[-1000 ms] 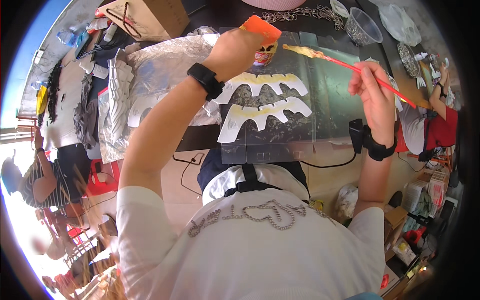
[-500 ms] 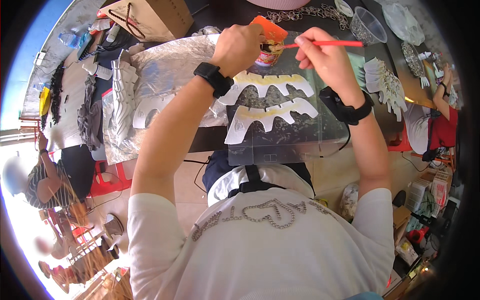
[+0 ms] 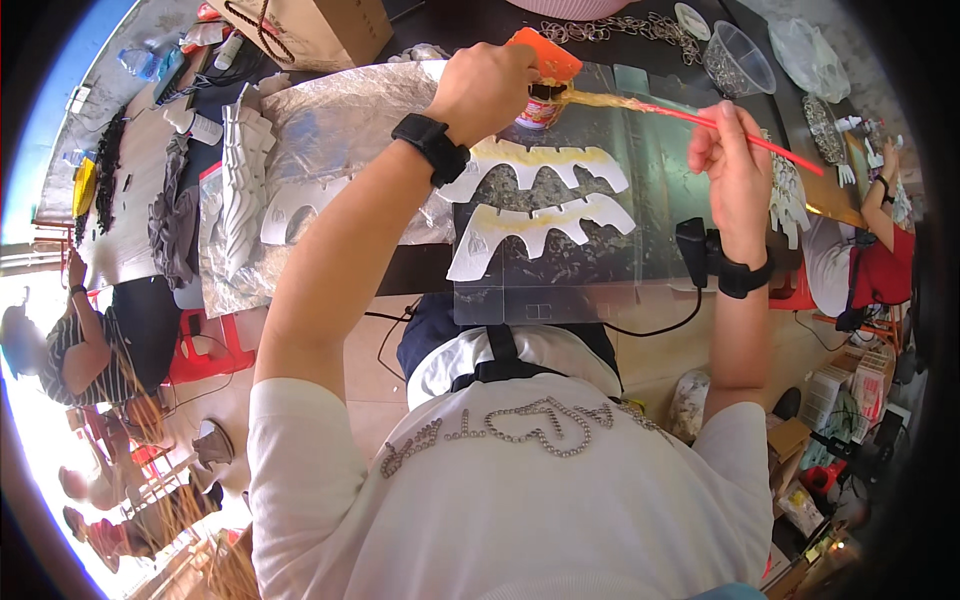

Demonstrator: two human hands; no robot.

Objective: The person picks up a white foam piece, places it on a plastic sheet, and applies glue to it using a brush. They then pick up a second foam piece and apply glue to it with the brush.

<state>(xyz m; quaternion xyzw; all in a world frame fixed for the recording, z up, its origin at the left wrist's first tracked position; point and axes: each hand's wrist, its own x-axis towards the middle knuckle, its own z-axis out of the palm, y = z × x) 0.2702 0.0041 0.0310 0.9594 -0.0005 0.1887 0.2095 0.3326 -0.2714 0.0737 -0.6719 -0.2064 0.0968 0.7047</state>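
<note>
My left hand (image 3: 487,90) is closed at the edge of an orange flat piece (image 3: 548,55) that stands over a small tin (image 3: 540,112); its fingertips are partly hidden. My right hand (image 3: 735,165) pinches a thin red stick (image 3: 770,148), whose far end is coated in yellowish paste and reaches over the tin's mouth. Nearer to me lie two white scalloped pieces, an upper one (image 3: 600,172) and a lower one (image 3: 480,245), both with yellowish paste along their upper edges. They rest on a clear sheet (image 3: 590,305) over the dark table.
Stacked white pieces (image 3: 245,190) and a crinkled sheet (image 3: 330,110) lie left. A paper bag (image 3: 320,35), metal chain (image 3: 620,32) and clear tub (image 3: 738,60) stand at the back. A black cable (image 3: 660,328) hangs by my right wrist. Co-workers sit on both sides.
My right hand has moved right and down, drawing the stick away from the tin so its paste-covered end shows. My left hand stays nearly in place at the orange piece.
</note>
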